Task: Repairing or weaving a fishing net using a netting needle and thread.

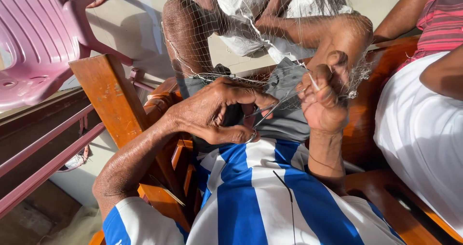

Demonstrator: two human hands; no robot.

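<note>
Scissors sit clamped in left hand fingers, blades beside netting pinched by right hand fingers.

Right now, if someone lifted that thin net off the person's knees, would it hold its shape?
Probably not. The net drapes over both knees and bunches in the right hand, so it looks floppy and light. Its fine threads would likely snag easily, even on the scissors in the left hand.
</note>
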